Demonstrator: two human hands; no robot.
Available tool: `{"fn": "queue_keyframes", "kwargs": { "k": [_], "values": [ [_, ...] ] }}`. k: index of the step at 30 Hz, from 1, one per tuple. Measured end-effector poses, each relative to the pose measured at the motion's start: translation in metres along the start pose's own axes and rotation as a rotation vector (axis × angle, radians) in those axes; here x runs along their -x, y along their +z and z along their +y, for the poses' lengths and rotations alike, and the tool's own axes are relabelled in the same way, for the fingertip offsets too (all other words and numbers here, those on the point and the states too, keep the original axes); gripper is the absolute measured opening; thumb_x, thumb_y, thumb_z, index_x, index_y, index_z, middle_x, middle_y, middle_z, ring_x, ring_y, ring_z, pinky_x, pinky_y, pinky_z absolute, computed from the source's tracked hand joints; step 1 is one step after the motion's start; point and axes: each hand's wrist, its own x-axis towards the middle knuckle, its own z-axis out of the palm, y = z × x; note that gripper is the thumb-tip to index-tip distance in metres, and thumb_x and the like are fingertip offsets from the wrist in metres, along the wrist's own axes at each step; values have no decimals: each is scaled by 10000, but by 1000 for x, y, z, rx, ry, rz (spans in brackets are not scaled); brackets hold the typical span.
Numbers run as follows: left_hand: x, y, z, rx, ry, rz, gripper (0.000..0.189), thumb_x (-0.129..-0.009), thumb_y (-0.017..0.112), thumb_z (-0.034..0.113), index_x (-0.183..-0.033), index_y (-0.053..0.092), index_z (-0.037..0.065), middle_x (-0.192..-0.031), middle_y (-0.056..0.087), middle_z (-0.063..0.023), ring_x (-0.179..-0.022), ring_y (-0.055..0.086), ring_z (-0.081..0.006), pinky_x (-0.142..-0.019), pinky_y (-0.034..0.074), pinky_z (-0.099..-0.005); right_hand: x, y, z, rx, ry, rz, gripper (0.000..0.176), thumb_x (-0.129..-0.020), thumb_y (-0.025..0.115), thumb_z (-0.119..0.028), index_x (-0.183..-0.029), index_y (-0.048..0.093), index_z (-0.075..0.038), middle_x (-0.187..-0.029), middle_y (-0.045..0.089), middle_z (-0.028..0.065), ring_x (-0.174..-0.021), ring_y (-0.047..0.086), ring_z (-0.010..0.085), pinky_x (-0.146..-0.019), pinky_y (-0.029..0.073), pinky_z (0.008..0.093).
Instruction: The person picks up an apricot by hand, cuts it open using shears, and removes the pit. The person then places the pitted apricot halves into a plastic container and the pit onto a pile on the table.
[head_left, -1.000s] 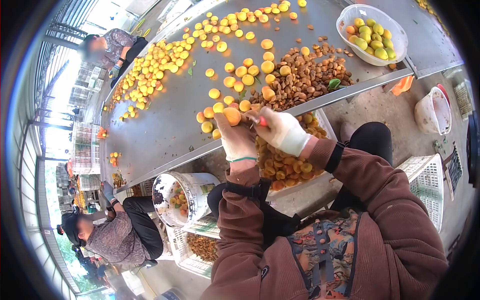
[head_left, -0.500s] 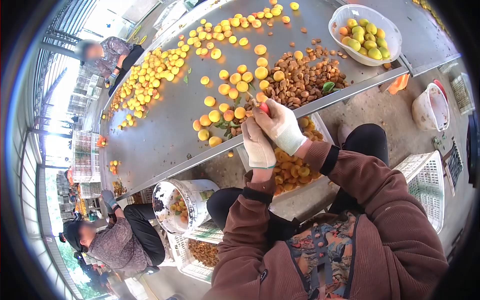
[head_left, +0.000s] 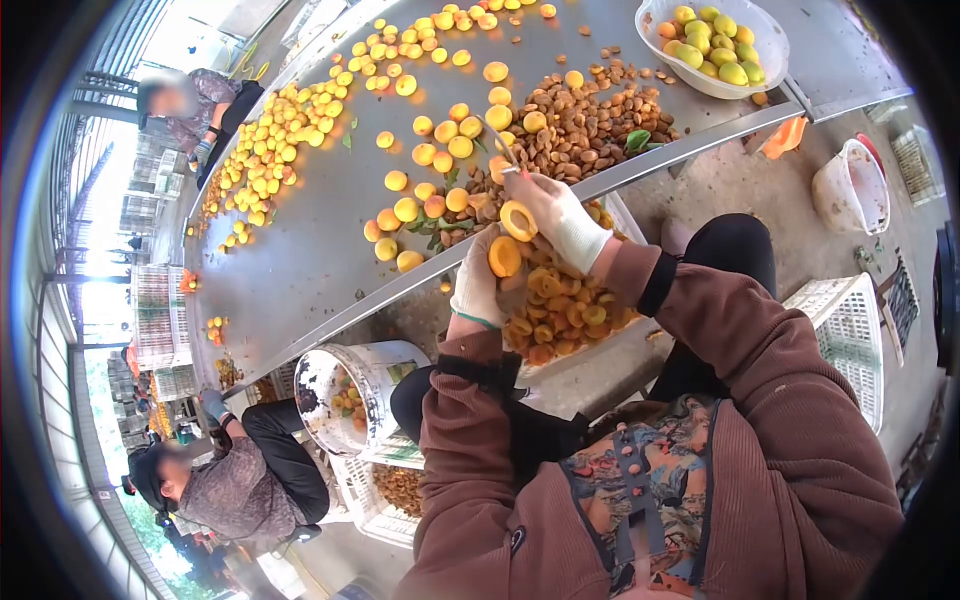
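Just past the table's front edge, my left hand (head_left: 477, 283) is closed on an apricot half (head_left: 504, 257), its hollow cut face showing. My right hand (head_left: 562, 219), in a white glove like the left, grips a small knife (head_left: 500, 143) with its thin blade pointing up and away. Another apricot half (head_left: 518, 221) is held under the right fingers, close to the first. Below both hands is a crate of halved apricots (head_left: 560, 300), partly hidden by them. Brown apricot stones (head_left: 590, 125) are heaped on the metal table beyond, with whole apricots (head_left: 460, 147) beside them.
A white bowl of greener fruit (head_left: 715, 50) stands at the table's right. Below the metal table (head_left: 330, 240) are a white bucket (head_left: 385, 380) and a crate of stones (head_left: 400, 490) on my left. Another bucket (head_left: 850, 190) stands right. Two people sit at left.
The apricot, hidden between my hands before, is now in two halves, one in each hand. My hands have moved slightly apart, the left one lower. The view has shifted a little.
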Motion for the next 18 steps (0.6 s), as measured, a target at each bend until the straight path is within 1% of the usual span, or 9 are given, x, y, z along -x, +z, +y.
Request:
{"fn": "queue_keyframes", "kwargs": {
  "k": [1,4,5,8,9,12,14,16,18],
  "values": [
    [3,0,-2,4,0,-5,351,-1033,397,363,-906,578,90,-649,559,-9,-423,481,-104,-366,367,-229,0,-7,-5,48,-15,-44,348,-942,612,-318,-1052,617,12,-859,579,-20,-782,515,46,-679,439,223],
    [21,5,-4,-821,235,165,685,-968,362,670,-1067,643,52,-611,511,28,-420,357,-50,-407,236,-195,14,-7,-25,82,-22,-84,379,-926,627,-356,-1045,618,3,-842,570,-32,-755,507,44,-660,432,219],
    [23,6,0,-933,347,81,857,-889,323,805,-1145,639,51,-571,463,46,-415,310,-52,-433,196,-189,19,-5,-29,65,-9,-77,384,-915,636,-375,-1022,622,-7,-829,562,-41,-741,501,42,-650,428,216],
    [33,14,3,-556,184,-51,808,-878,317,818,-1067,643,103,-514,431,41,-376,323,-77,-389,219,-203,18,-1,-19,129,55,-54,435,-891,650,-427,-994,634,-5,-782,609,13,-706,582,121,-652,465,279],
    [13,37,-9,-98,113,-32,726,-881,309,816,-974,622,167,-473,417,31,-330,327,-104,-336,229,-218,15,-1,-5,377,-87,-101,413,-904,654,-397,-1005,626,3,-788,606,13,-733,565,99,-667,468,264],
    [1,38,-12,180,-24,-13,568,-925,385,733,-941,596,206,-483,434,12,-325,358,-120,-316,239,-236,8,-1,3,721,-359,-110,346,-909,675,-310,-987,612,21,-799,612,37,-775,550,89,-699,481,272],
    [1,33,-15,148,45,-18,547,-941,403,700,-952,598,188,-504,445,6,-347,369,-118,-332,252,-238,10,0,-7,734,-378,-55,448,-866,649,-438,-882,605,8,-810,638,216,-809,637,406,-724,497,432],
    [1,32,-16,117,117,-19,527,-956,422,667,-964,599,170,-525,455,0,-369,379,-117,-349,264,-240,-1,-1,-7,704,-500,-29,374,-872,660,-388,-869,602,-18,-757,638,146,-730,648,317,-674,495,378],
    [3,37,-16,-57,284,90,517,-980,434,617,-999,600,127,-570,462,-5,-412,376,-106,-389,289,-242,-3,12,-25,89,-260,122,275,-877,669,-328,-857,592,-65,-697,591,31,-605,583,159,-554,442,295]
  ]
}}
